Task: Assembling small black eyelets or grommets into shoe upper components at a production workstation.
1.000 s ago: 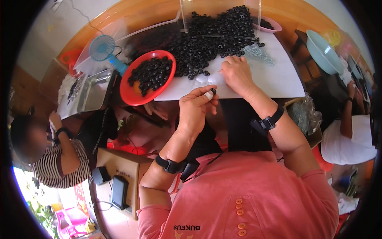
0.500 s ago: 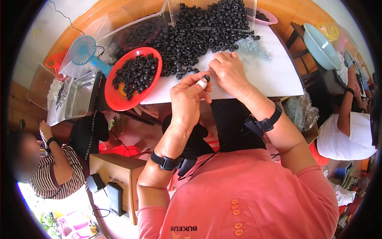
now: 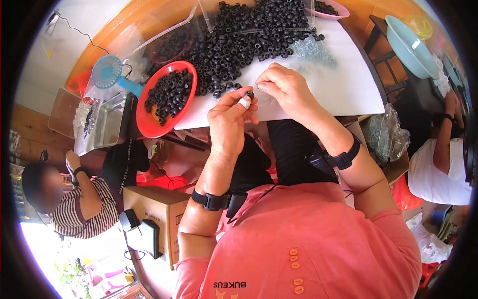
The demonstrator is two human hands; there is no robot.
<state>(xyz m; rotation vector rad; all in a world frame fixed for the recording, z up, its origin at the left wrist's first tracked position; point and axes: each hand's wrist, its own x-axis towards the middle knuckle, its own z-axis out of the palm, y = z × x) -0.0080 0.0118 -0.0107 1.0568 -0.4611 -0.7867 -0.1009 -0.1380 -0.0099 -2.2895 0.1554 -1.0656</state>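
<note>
My left hand [image 3: 229, 119] is closed in a pinch, gripping a small round black hollow part [image 3: 250, 94] between thumb and forefinger; white wrapping covers its thumb tip. Slightly apart from it, to the right, my right hand [image 3: 289, 90] has thumb and forefinger pressed together. Whatever those fingertips hold is too small to make out. Beyond both hands spreads a large heap of similar black parts [image 3: 239, 42] on the white tabletop [image 3: 343, 89]. A scatter of tiny clear pieces [image 3: 314, 54] lies past my right hand. More black parts [image 3: 169, 97] fill a red bowl [image 3: 144, 125] on the left.
A blue fan [image 3: 106, 72] and a metal tray [image 3: 110, 119] stand left of the bowl. At the far right are a pink dish [image 3: 338, 11] and a pale blue basin [image 3: 409, 47]. One person sits at each side. A cardboard box [image 3: 158, 199] is at lower left.
My right hand has drawn slightly away from the black part, widening the space between my hands. My left hand keeps its hold and sits slightly further left. The whole view has shifted a little.
</note>
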